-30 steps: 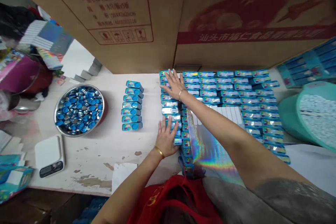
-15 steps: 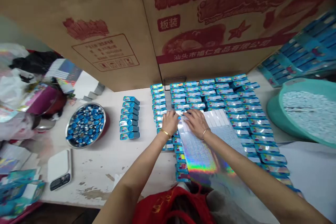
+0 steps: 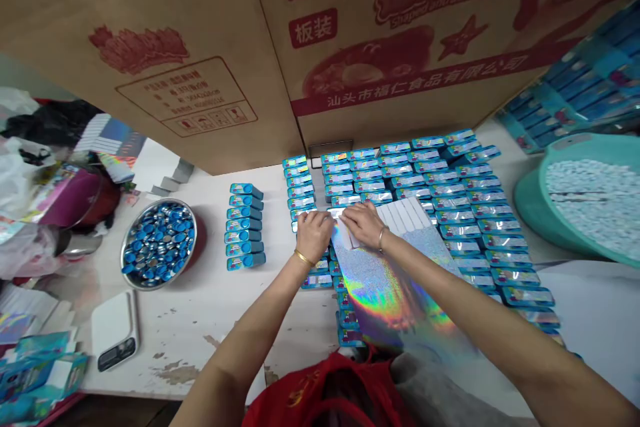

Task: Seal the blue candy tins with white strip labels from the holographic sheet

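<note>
A shiny holographic sheet (image 3: 385, 293) lies at a slant over rows of small blue packs. White strips (image 3: 404, 215) run side by side along its far end. At its far left corner is my left hand (image 3: 314, 237), fingers curled and pressed together; their tips and anything in them are hidden. Close beside it, my right hand (image 3: 363, 221) has bent fingers closed on the sheet's far edge, by a pale strip. Blue packs with shiny labels (image 3: 463, 230) surround the sheet. A separate column of blue packs (image 3: 243, 232) stands to the left of my hands.
Large cardboard boxes (image 3: 200, 60) wall off the table's back. On the left are a metal bowl (image 3: 196, 247) of blue and silver pieces and a white scale (image 3: 114, 327). A green tub (image 3: 533, 213) of small white pieces stands right, before stacked blue packs (image 3: 575, 90).
Both hands have shifted slightly left, and the sheet's far corner has moved left with them. The right hand's fingers are more bent. The camera view has tilted a little.
</note>
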`<state>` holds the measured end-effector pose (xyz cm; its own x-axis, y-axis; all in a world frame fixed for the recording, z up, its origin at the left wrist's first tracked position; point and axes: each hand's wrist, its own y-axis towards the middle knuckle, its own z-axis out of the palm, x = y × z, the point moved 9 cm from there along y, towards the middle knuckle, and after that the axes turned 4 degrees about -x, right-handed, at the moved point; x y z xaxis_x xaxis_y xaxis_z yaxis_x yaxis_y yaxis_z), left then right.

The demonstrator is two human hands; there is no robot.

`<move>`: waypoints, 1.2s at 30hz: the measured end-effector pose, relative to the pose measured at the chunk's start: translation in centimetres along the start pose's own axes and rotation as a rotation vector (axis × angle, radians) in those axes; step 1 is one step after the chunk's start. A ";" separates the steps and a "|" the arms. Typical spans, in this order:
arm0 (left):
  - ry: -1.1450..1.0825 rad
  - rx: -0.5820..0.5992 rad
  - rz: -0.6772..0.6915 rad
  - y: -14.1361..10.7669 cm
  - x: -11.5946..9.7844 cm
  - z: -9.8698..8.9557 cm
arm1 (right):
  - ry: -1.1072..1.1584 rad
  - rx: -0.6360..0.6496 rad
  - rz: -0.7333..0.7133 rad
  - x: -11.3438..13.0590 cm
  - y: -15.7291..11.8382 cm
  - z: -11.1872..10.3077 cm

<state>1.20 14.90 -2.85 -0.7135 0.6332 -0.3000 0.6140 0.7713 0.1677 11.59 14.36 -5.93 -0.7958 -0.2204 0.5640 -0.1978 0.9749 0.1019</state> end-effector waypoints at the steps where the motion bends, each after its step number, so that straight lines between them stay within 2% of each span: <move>1: 0.010 -0.001 0.002 0.0 0.0 0.0 | 0.005 0.017 0.010 -0.2 0.4 0.3; 7: 0.008 0.046 -0.011 -0.8 -0.2 1.0 | -0.016 0.057 0.068 -0.9 2.2 1.1; 10: -0.062 -0.005 -0.088 -1.7 0.1 0.9 | -0.020 0.064 0.045 -0.6 2.5 1.0; 14: -0.070 -0.094 -0.229 -2.0 1.8 -0.2 | 0.021 0.065 0.010 0.2 2.5 0.9; 21: -0.017 0.019 -0.096 -0.9 1.9 -0.3 | 0.032 0.073 0.022 0.8 2.9 1.2; 25: -0.054 -0.005 -0.143 -2.2 1.4 -0.4 | 0.028 0.084 0.046 0.3 3.0 1.8; 28: -0.215 -0.058 -0.171 -4.0 0.4 -1.4 | -0.004 0.087 0.059 -0.2 2.9 2.2; 30: -0.394 -0.161 -0.280 -5.3 0.8 -3.0 | -0.019 0.057 0.056 -0.2 2.7 2.1; 33: -0.732 -0.393 -0.611 -7.6 4.0 -5.1 | -0.002 -0.132 0.085 1.0 2.2 0.5; 36: -1.050 -0.548 -0.855 -9.1 7.3 -5.8 | 0.242 -0.323 0.142 3.7 0.8 -0.7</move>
<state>-11.61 12.92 -1.09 -0.0706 -0.1733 -0.9823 -0.2361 0.9597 -0.1524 8.90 14.39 -3.14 -0.6377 -0.1076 0.7628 0.1240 0.9629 0.2395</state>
